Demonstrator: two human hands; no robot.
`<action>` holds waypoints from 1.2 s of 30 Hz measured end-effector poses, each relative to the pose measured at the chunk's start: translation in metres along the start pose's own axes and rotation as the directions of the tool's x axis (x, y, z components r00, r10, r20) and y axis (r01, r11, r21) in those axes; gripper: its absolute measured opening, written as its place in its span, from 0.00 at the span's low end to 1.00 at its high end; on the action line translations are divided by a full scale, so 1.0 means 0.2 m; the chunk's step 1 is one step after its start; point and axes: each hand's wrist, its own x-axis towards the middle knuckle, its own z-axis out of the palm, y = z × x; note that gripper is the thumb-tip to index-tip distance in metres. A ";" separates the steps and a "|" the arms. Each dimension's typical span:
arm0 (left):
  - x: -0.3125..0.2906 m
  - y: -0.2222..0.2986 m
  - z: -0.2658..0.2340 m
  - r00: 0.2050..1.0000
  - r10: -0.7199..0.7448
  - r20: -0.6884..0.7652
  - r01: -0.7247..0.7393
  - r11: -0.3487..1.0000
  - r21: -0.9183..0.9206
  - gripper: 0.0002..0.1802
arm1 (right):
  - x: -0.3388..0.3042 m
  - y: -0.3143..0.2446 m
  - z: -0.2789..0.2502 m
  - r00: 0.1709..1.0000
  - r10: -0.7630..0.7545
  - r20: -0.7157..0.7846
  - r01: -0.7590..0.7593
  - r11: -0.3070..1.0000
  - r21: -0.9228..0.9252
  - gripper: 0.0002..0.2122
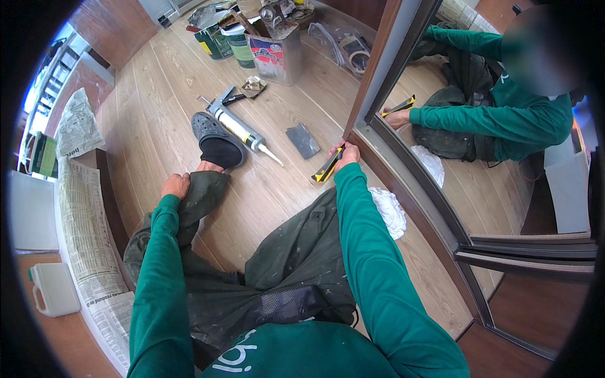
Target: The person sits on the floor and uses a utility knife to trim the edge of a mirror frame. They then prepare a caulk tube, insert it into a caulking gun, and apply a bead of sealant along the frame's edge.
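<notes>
My right hand (348, 155) grips a yellow and black utility knife (326, 166) beside the dark wooden frame at the foot of a mirrored door (428, 151). The mirror also shows the hand and knife. My left hand (176, 186) is closed on my dark green trouser leg (208, 189), just above the ankle. Between my hands and further out, a caulking gun with a white-nozzled tube (239, 129) lies on the wooden floor. A flat grey scraper-like piece (303, 140) lies close to the knife.
Paint tins (239, 47) and a metal can (275, 55) stand at the far side. A crumpled white cloth (387, 213) lies by my right forearm. Newspaper (88, 233) covers a ledge at left, near a white jug (55, 288). My grey clog (217, 135) is beside the caulking gun.
</notes>
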 end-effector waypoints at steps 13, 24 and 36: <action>0.08 -0.07 0.07 0.999 0.052 -0.017 -0.050 0.996 0.069 0.36 | 0.02 0.00 0.03 0.998 -0.022 -0.067 0.023 1.000 0.019 0.08; 0.03 -0.02 0.04 0.998 0.046 -0.036 -0.045 0.999 0.024 0.36 | -0.01 0.06 0.02 0.985 -0.170 -0.015 0.169 0.984 -0.057 0.11; 0.08 -0.09 0.10 0.999 0.040 -0.037 -0.039 0.999 0.023 0.37 | -0.03 0.06 0.02 0.994 -0.097 -0.057 0.101 0.992 0.075 0.10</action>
